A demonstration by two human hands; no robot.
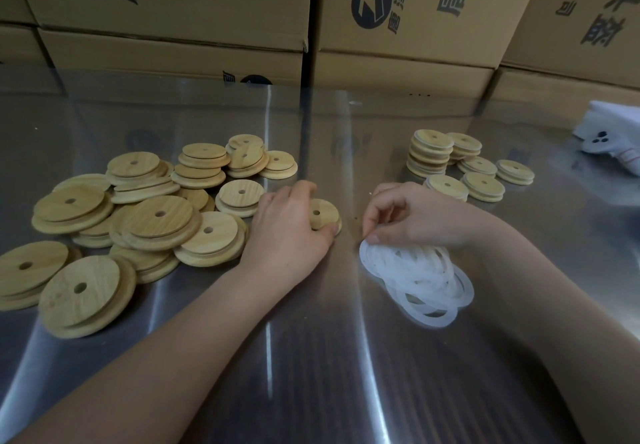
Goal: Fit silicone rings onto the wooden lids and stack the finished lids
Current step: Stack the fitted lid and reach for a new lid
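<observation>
Currently: my left hand (291, 225) grips one wooden lid (322, 214) by its rim, fingers curled over it, low on the tabletop (311, 357), just right of the loose heap of lids (138, 221). My right hand (401, 215) pinches the edge of a silicone ring (364, 252) between thumb and forefinger, at the top of the ring pile (422, 280). Finished lids (431, 152) sit stacked farther back on the right. Cardboard boxes (415, 10) line the far edge.
</observation>
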